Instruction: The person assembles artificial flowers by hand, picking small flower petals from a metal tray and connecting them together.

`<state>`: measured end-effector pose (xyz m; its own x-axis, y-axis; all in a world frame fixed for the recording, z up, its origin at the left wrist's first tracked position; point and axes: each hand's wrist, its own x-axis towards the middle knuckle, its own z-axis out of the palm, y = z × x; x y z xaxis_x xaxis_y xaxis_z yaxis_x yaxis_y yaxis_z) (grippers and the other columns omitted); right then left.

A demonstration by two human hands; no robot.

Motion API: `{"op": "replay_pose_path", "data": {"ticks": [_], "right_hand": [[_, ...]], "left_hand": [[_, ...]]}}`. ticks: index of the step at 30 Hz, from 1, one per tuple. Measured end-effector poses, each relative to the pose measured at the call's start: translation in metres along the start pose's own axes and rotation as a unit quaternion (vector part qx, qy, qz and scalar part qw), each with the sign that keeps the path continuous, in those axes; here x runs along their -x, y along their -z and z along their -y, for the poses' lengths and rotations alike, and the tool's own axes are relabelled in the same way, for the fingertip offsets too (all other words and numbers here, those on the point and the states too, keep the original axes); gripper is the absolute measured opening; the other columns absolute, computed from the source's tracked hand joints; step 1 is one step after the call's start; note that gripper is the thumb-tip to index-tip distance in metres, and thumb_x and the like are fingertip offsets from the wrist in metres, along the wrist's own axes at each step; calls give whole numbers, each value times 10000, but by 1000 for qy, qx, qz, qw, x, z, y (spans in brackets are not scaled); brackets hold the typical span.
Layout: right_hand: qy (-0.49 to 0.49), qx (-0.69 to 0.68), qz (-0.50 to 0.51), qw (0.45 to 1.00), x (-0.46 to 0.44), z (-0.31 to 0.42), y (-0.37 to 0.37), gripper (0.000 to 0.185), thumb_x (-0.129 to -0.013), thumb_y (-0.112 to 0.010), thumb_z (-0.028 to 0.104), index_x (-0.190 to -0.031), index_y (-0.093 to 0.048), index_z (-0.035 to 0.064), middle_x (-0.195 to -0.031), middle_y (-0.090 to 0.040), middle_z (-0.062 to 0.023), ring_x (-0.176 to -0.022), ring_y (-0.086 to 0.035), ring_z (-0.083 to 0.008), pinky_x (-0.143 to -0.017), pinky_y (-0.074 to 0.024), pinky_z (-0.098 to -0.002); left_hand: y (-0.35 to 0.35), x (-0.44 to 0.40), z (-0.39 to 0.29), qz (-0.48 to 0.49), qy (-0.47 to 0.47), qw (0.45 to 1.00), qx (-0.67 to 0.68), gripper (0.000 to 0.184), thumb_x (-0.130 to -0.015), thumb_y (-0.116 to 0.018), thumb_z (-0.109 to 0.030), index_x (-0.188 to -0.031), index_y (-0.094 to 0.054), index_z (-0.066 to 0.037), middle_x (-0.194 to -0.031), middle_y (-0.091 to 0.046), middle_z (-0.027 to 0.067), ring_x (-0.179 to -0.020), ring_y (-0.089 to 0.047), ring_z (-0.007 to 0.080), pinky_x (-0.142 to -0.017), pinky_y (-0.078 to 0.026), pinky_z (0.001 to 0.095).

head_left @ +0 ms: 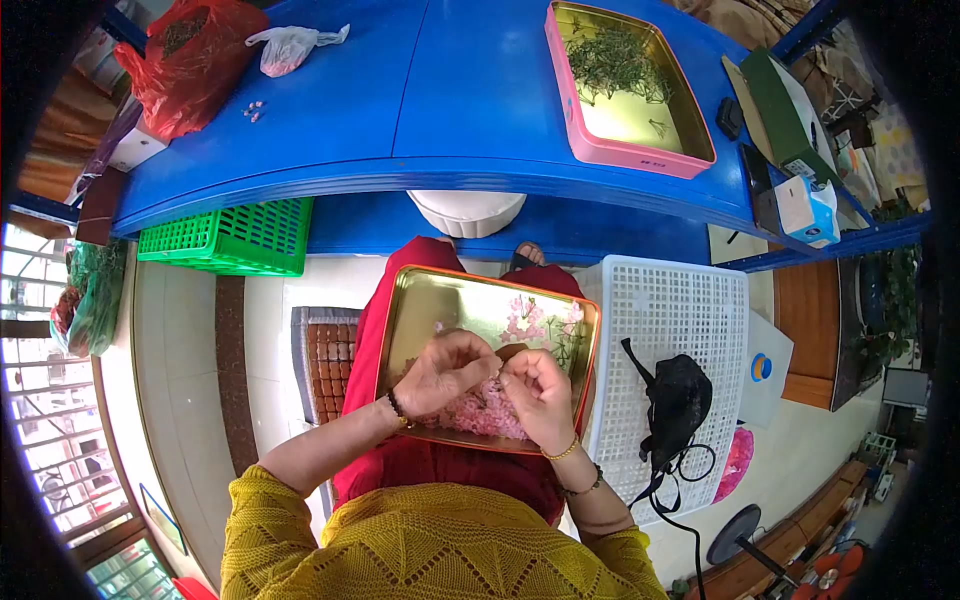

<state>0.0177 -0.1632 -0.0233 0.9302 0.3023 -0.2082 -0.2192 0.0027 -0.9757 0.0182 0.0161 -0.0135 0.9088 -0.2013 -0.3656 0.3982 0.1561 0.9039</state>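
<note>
A shallow gold-coloured tray point(440, 297) with an orange rim rests on my lap. Pink blossoms point(478, 415) are heaped along its near side, and a looser cluster of pink flowers point(524, 318) with green stems lies at its far right. Over the tray, my left hand point(447, 374) and my right hand point(540, 390) meet fingertip to fingertip. Both hands are pinched closed; whatever is between the fingers is too small to make out.
On the blue table point(470, 90) ahead are a pink tin point(640, 157) of green stems, a red plastic bag point(195, 70) and a small white bag point(290, 48). A white crate point(625, 300) bearing a black bag point(680, 400) stands at right, a green crate point(260, 235) at left.
</note>
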Motion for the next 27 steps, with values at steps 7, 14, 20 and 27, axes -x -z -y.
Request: {"op": "replay_pose_path", "data": {"ticks": [7, 14, 20, 27], "right_hand": [[24, 50, -36, 998, 0, -2, -7, 129, -822, -635, -37, -925, -569, 5, -767, -612, -15, -672, -554, -54, -593, -451, -208], [111, 148, -59, 981, 1, -2, -10, 130, -819, -663, -35, -891, -564, 9, -716, -599, 8, -633, -523, -9, -543, -426, -178], [143, 212, -58, 965, 2, 4, -10, 170, -768, -648, -56, -905, -572, 12, -763, -632, -114, -650, -636, -205, -607, -502, -291], [179, 242, -39, 953, 1, 4, -10, 172, -756, -652, -42, -888, -565, 25, -769, -634, -141, -644, -638, -283, -578, -498, -337]], "left_hand": [[-3, 6, -22, -34, -140, 929, -342, 129, -810, -701, -108, -834, -627, -5, -747, -590, 53, -619, -561, 116, -552, -459, 259], [-9, 5, -10, -90, -210, 882, -411, 83, -743, -678, -47, -814, -644, -22, -723, -609, 113, -597, -594, 230, -546, -481, 320], [-9, 6, -7, -90, -151, 896, -408, 86, -748, -662, -56, -826, -650, -22, -775, -638, 133, -652, -634, 277, -589, -508, 343], [-9, 4, -14, -64, -116, 891, -435, 99, -747, -650, -79, -832, -659, -30, -803, -665, 135, -703, -661, 295, -635, -526, 357]]}}
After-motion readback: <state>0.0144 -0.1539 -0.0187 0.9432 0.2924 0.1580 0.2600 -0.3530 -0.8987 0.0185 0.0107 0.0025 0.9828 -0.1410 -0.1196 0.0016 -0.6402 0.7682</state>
